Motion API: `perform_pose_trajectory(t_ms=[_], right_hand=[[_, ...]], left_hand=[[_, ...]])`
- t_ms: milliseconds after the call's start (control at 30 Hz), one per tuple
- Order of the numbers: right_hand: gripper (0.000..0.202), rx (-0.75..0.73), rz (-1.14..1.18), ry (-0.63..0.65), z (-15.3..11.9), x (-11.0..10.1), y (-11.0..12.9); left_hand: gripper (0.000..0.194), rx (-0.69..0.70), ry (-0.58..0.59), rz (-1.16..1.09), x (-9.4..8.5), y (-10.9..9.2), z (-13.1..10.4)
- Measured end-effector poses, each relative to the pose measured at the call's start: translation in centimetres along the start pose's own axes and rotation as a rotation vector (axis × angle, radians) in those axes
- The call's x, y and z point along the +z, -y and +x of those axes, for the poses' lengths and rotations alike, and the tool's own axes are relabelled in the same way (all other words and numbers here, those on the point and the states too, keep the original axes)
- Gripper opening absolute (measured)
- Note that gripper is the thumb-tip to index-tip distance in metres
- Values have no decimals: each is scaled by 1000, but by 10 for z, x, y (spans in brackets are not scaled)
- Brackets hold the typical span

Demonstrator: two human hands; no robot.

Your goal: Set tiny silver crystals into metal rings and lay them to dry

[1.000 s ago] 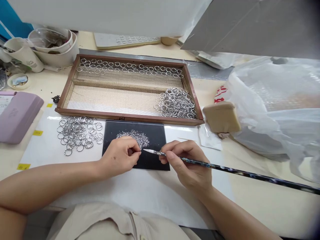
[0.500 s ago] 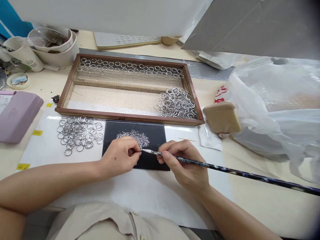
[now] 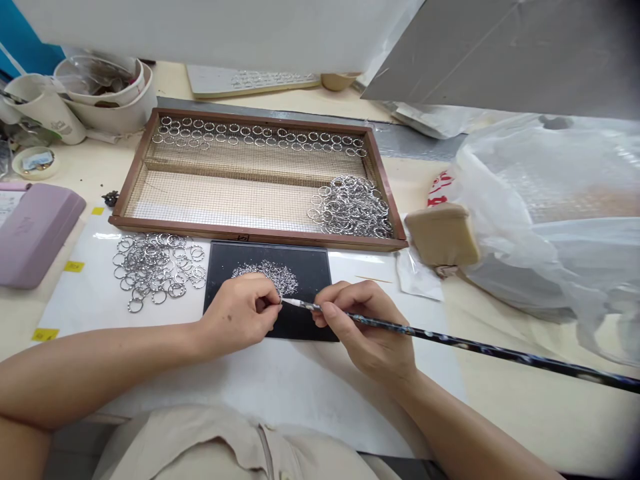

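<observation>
My left hand [image 3: 243, 308] is pinched over the black pad [image 3: 305, 327], its fingertips closed on a small metal ring [image 3: 281, 299] that is mostly hidden. Between the fingers of my right hand [image 3: 367, 327] is a long dark patterned pen [image 3: 450, 341], whose white tip touches or nearly touches the ring. Tiny silvery stones [image 3: 273, 272] lie spread on the pad behind my left hand. Left of the pad, a loose pile of metal rings [image 3: 155, 263] rests on the white sheet [image 3: 95, 293].
A wooden mesh tray [image 3: 200, 230] stands behind the pad, with rows of rings at its back and a heap at its right. A tan block [image 3: 443, 233] and plastic bags [image 3: 550, 220] are on the right. A mauve case [image 3: 40, 233] and cups [image 3: 47, 110] are on the left.
The whole view has shifted very slightly. Both hands keep the same pose, with the pen tip still at the left fingertips.
</observation>
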State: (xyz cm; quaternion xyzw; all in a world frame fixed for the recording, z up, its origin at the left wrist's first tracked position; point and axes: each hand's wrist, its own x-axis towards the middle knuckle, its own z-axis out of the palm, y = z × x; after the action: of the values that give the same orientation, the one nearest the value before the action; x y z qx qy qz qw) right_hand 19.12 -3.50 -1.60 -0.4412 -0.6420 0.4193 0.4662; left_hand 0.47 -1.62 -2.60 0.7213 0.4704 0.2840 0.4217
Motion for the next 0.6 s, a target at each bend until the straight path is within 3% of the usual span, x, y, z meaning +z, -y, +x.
perform_pose_trajectory(t_ms=[400, 600], right_hand=[[15, -9, 1, -33, 1, -3, 2], [18, 151, -190, -157, 5, -11, -5]], left_hand=[[14, 2, 10, 8, -2, -1, 0], [14, -15, 29, 5, -3, -1, -1]])
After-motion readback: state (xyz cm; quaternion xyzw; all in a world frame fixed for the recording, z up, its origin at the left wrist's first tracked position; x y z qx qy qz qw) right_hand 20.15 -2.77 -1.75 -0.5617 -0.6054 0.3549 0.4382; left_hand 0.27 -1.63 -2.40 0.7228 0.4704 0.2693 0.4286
